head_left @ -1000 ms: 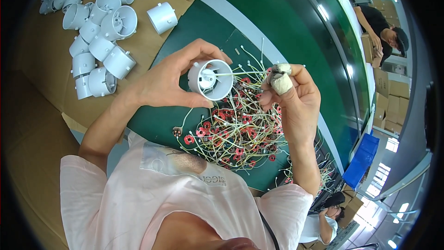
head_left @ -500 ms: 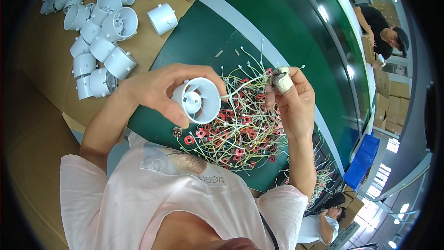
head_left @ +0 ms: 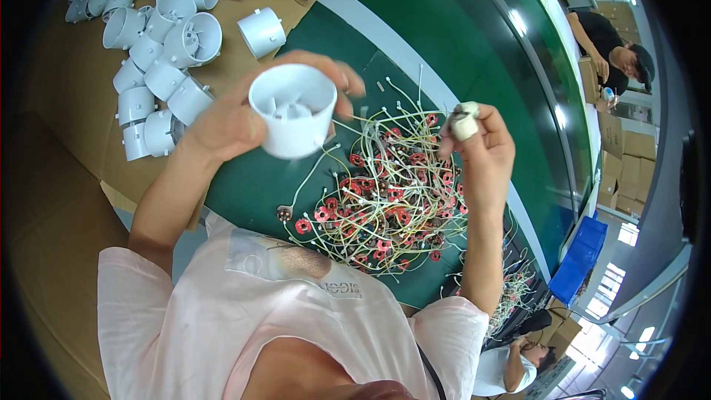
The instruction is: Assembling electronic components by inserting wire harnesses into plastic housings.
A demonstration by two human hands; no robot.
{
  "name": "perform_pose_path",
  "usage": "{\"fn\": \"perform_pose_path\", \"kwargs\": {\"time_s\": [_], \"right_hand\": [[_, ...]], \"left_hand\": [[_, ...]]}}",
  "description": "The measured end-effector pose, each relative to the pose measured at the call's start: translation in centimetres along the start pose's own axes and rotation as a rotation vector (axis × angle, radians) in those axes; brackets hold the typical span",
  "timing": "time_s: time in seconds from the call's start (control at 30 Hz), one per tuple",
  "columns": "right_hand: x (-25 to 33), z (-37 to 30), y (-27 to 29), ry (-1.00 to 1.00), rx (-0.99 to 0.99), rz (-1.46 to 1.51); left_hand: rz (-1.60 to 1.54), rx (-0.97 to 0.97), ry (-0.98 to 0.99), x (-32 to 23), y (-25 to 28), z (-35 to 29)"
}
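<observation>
My left hand (head_left: 233, 124) is wrapped round a white plastic fan housing (head_left: 295, 133), a short round tube with vanes inside, tilted with its open mouth up. Motion blurs this hand and the housing a little. To the right my right hand (head_left: 485, 159) is raised with thumb and fingers pinched together; pale tape (head_left: 465, 124) covers the fingertips. What they pinch, if anything, I cannot make out. Beneath and between the hands lies a heap of small motors (head_left: 396, 211) with red discs and thin white and yellow wires. One motor (head_left: 284, 212) lies at the heap's left edge.
Many white housings (head_left: 159, 78) are piled on cardboard (head_left: 229, 37) at the upper left, one (head_left: 261, 32) apart. A green worktop (head_left: 244, 200) lies under the heap. Beyond runs a green conveyor (head_left: 444, 22). A blue bin (head_left: 581, 255) and two people are at right.
My left hand has moved up and left with the housing, whose mouth has tipped upward. My right hand has shifted slightly right. The wire that ran clearly from housing to right hand is now hard to trace.
</observation>
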State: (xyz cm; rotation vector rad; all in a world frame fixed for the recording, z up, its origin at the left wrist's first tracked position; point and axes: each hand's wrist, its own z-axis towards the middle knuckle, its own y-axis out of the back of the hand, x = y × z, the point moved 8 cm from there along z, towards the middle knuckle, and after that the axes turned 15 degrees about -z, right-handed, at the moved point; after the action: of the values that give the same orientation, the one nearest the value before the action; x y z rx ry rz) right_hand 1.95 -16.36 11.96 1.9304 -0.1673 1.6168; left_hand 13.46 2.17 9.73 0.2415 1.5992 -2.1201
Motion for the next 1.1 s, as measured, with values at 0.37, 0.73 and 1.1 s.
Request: {"fn": "perform_pose_path", "kwargs": {"time_s": [0.37,0.73,1.1], "right_hand": [[4.9,0.3,-3.7,0.043,0.282,0.359],[4.3,0.6,-0.7,0.132,-0.056,0.108],[4.4,-1.2,-2.5,0.14,0.039,0.495]], "left_hand": [[1.021,0.206,0.073,1.0,-2.9,0.8],[0.703,-0.14,0.189,1.0,0.8,-0.3],[0.861,-0.349,-0.085,-0.6,1.1,0.0]]}}
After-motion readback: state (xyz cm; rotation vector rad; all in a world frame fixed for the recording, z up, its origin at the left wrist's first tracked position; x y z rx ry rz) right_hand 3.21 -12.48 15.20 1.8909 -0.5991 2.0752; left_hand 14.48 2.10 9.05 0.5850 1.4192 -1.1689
